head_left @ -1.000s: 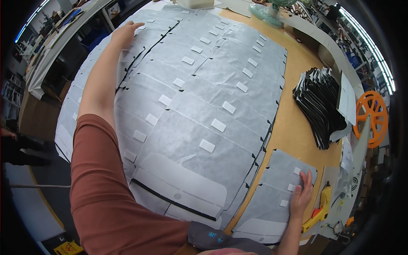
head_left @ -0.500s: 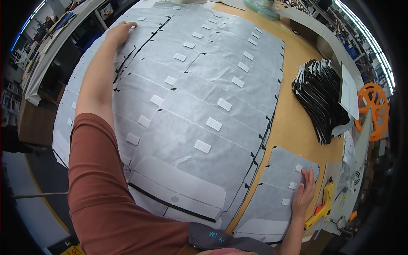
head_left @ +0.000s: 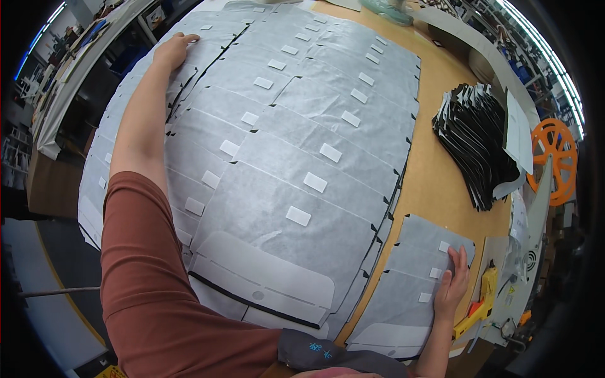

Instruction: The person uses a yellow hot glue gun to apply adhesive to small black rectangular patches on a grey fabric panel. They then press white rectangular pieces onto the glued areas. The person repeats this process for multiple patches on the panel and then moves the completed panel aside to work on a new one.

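Note:
Large pale grey fabric-like panels (head_left: 277, 183) lie overlapped before me, dotted with small white rectangular patches (head_left: 298, 216) in rows. My left hand (head_left: 173, 51) reaches to the far left and rests on a panel, its fingers pointing right near a patch. It looks open, though its underside is hidden. At the near right lies a smaller grey panel (head_left: 413, 252) with its own column of patches. My right hand (head_left: 454, 283) rests along that panel's right edge, open, fingers extended beside the patches. Black tabs show along the panel edges.
A fanned stack of black-and-white pieces (head_left: 476, 148) lies at the right on the tan tabletop (head_left: 428, 183). Beyond it stands an orange reel (head_left: 554, 162). A yellow tool (head_left: 484, 305) lies right of my right hand. Clear plastic film (head_left: 387, 9) sits at the far edge.
My left hand has shifted very slightly left. The right hand stays nearly still on the small panel. The view itself has moved a little.

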